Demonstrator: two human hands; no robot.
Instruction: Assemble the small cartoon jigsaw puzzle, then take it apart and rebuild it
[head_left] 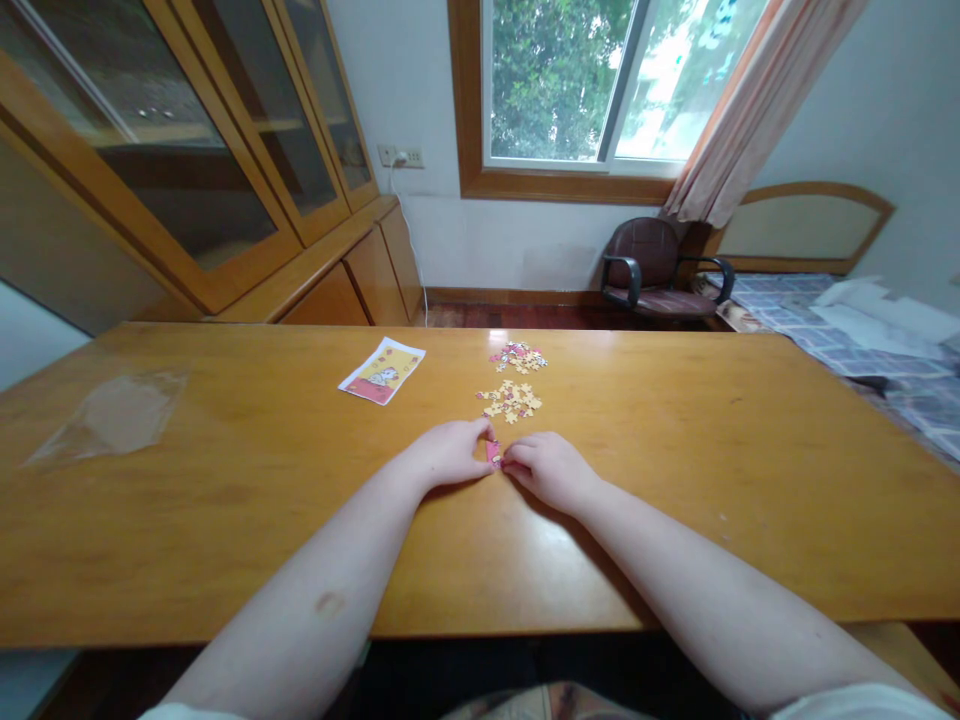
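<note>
A small group of pink jigsaw puzzle pieces [493,453] lies on the wooden table between my hands. My left hand [459,452] curves round its left side, thumb and fingertips closed against the pieces' upper and lower edges. At the right edge, my right hand [546,466] pinches with its fingertips; whatever is in that pinch is too small and covered to make out. Just beyond lies a loose pile of yellowish puzzle pieces [513,400]. Behind it sits a second pile of pink and white pieces [517,356]. The reference picture card [384,371], yellow and pink with a cartoon figure, lies farther left.
A clear plastic bag [116,415] lies flat at the table's left. The wooden table [675,420] ends at a front edge near my body. Beyond it stand a glass-door cabinet [225,150], a brown armchair [652,265] and a bed [840,330].
</note>
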